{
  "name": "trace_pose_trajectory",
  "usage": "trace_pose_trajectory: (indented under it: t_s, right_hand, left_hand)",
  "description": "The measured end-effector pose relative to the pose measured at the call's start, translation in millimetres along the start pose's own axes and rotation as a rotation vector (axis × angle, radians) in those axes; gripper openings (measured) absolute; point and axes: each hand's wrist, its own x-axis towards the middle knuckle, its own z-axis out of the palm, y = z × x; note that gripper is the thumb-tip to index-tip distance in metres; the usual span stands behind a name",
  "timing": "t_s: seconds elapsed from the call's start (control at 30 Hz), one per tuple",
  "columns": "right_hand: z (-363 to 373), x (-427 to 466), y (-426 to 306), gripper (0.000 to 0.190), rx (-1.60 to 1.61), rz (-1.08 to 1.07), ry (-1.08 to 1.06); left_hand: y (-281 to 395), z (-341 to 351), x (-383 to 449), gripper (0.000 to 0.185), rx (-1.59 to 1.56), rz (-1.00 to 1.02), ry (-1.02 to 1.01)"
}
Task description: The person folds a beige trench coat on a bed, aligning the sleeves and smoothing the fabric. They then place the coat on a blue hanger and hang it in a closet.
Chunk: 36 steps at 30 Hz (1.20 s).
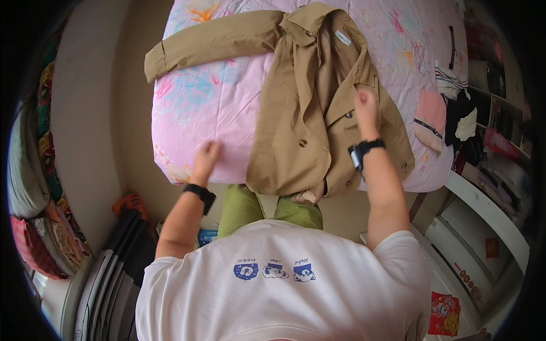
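Observation:
A tan, double-breasted trench coat [286, 111] lies front up on a pink floral quilt [196, 115], collar away from me. Its front is open, and one sleeve [222, 40] stretches out to the left. Over the quilt's near left part, my left hand [207, 157] is curled with nothing visible in it, apart from the coat. My right hand [367, 104] is on or just above the coat's right front, beside the lapel. Its fingers are curled, and whether they pinch the cloth is not clear. The other sleeve is not plainly visible. The lower hem hangs at the bed's near edge.
Right of the coat lie a pink cloth item [428, 113], a striped cloth [450, 79] and dark clothing [458, 119]. Shelves [486, 89] stand beyond. Folded bedding [27, 162] is stacked at the left, above dark and grey panels [115, 255]. My legs touch the bed's near side.

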Motion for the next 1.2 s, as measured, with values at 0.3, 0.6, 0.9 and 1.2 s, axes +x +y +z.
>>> trace_pose_trajectory:
  t_s: [0.3,0.6,0.9,1.2]
  right_hand:
    - [-8.6,-112.9,46.8,0.047,-0.067,0.017,-0.134]
    - [53.2,-131.2,-59.2,0.103,-0.062,0.063,-0.687]
    - [79.7,-71.9,-44.3,0.036,1.019,0.490,-0.456]
    - [31.0,-5.6,-15.1,0.036,0.142,0.045,-0.246]
  left_hand:
    - [-20.6,100.1,-80.4,0.032,0.101,0.054,0.046]
    - [-19.8,-25.4,-133.8,0.026,0.121,0.070,0.098]
    - [-151.3,-33.9,-151.8,0.030,0.218,-0.255,-0.002]
    - [-148.8,-47.0,-176.6,0.018,0.806,-0.347,0.001]
